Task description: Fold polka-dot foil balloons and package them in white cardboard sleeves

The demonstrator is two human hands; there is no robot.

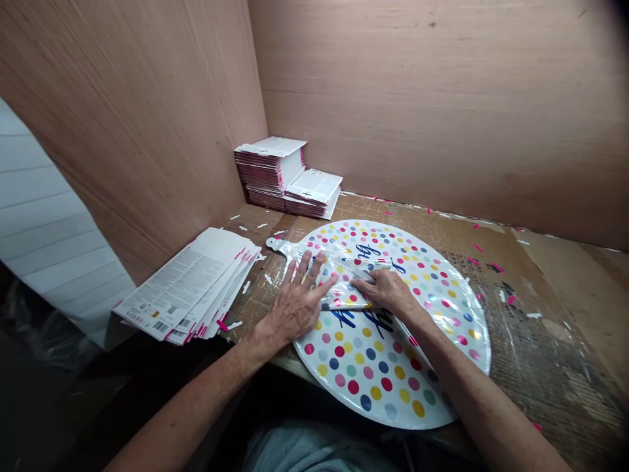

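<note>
A flat, round foil balloon (pixel 366 373) with multicoloured dots and dark lettering lies across the table's front edge, its neck tab toward the back left. A dotted, folded piece of foil (pixel 344 299) lies on top of it; whether it belongs to the same balloon I cannot tell. My left hand (pixel 297 301) presses flat on the foil near the neck, fingers spread. With fingers closed, my right hand (pixel 388 288) grips a pale straight strip (pixel 354 267) over the folded part. Whether this strip is a separate tool or a foil edge is unclear.
Fanned printed cards (pixel 170 282) lie at the left table edge. Card stacks (pixel 270 172) stand in the back corner against wooden panels (pixel 417 98). Pink and white paper scraps (pixel 479 248) are scattered on the cardboard-covered table (pixel 531 347).
</note>
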